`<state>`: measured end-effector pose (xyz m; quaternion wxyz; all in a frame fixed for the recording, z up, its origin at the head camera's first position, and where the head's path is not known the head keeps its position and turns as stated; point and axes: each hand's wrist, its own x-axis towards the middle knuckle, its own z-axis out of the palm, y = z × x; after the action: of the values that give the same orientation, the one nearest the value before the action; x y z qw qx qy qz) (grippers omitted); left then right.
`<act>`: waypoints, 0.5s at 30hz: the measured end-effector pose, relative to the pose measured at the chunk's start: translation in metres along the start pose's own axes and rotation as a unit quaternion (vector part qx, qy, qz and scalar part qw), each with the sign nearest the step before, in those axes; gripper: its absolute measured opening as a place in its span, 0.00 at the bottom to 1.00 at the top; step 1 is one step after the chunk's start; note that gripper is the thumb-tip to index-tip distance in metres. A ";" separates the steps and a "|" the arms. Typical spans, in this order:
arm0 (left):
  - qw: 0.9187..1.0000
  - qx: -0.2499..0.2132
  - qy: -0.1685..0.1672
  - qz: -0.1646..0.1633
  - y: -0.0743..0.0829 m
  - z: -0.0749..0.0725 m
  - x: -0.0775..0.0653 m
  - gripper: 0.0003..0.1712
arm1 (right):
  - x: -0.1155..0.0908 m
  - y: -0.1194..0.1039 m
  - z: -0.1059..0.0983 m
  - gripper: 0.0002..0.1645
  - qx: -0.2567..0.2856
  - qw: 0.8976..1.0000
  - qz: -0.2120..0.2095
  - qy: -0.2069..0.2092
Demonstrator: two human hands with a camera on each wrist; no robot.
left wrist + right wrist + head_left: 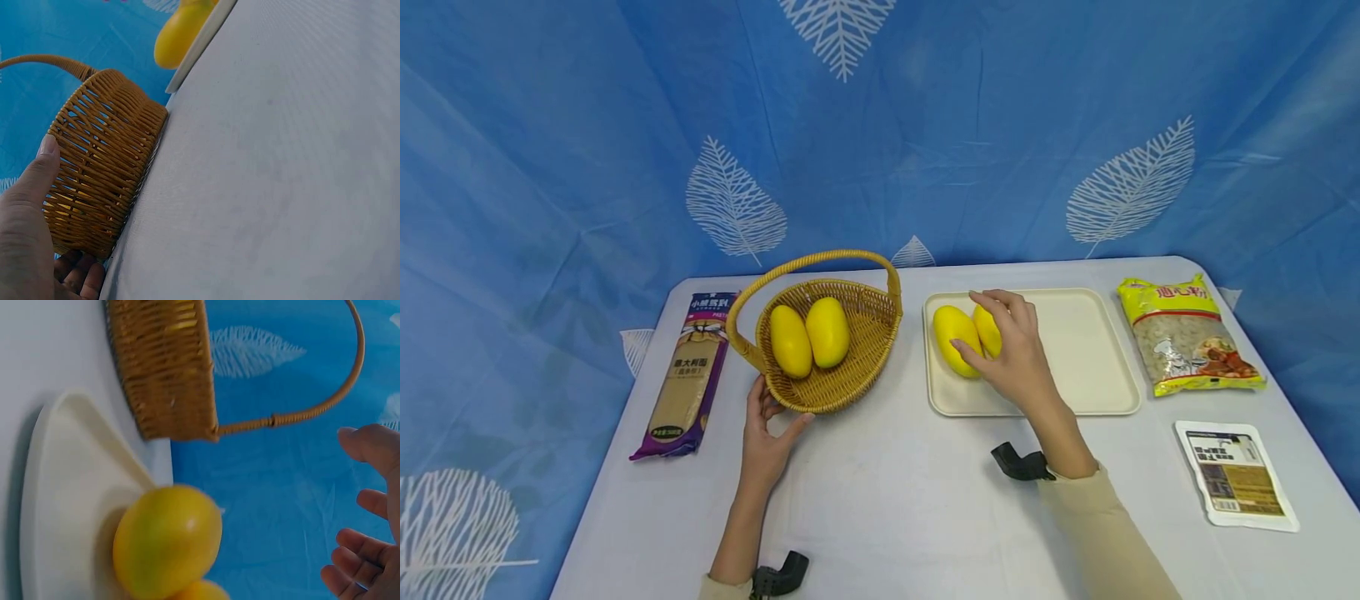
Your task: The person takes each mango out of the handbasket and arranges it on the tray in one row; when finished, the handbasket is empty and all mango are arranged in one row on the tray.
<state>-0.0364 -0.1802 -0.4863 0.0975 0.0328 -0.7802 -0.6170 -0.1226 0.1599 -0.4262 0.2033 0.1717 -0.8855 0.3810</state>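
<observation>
A wicker basket point(868, 342) with an arched handle holds two yellow mangoes point(828, 332). My left hand point(765, 446) grips its near left side, the thumb point(39, 172) at the rim and the fingers point(81, 275) bent round the lower wall. Two more mangoes point(956, 340) lie side by side at the left end of a cream tray point(1082, 354). Over them hovers my right hand point(1017, 350), thumb and fingers spread apart, with nothing in its grasp. In the right wrist view, the nearer mango point(167, 540) sits on the tray, apart from the fingers.
At the left lies a purple pack of spaghetti point(683, 375). A yellow-and-clear bag of pasta point(1187, 337) is right of the tray, and a flat white packet point(1236, 475) lies nearer the front. Behind the white table point(880, 508) hangs a blue leaf-patterned cloth point(970, 125).
</observation>
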 end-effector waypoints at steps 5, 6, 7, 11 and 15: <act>1.000 0.001 0.001 -0.003 -0.001 0.000 0.000 0.53 | 0.007 -0.022 0.015 0.39 0.024 0.999 -0.031 -0.019; 1.000 0.001 0.001 -0.002 -0.001 0.000 0.000 0.53 | 0.008 -0.026 0.019 0.39 0.030 0.999 -0.038 -0.024; 1.000 0.001 0.001 -0.002 -0.001 0.000 0.000 0.53 | 0.009 -0.029 0.024 0.39 0.036 0.998 -0.043 -0.031; 1.000 -0.001 0.001 0.000 0.000 0.000 0.000 0.53 | 0.012 -0.043 0.044 0.40 0.058 0.995 -0.063 -0.059; 1.000 -0.005 0.001 0.004 0.001 0.000 -0.001 0.53 | 0.014 -0.053 0.067 0.40 0.065 0.990 -0.093 -0.083</act>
<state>-0.0359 -0.1794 -0.4853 0.1011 0.0301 -0.7769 -0.6207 -0.1254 0.0739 -0.4292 0.1521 0.2972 -0.8528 0.4016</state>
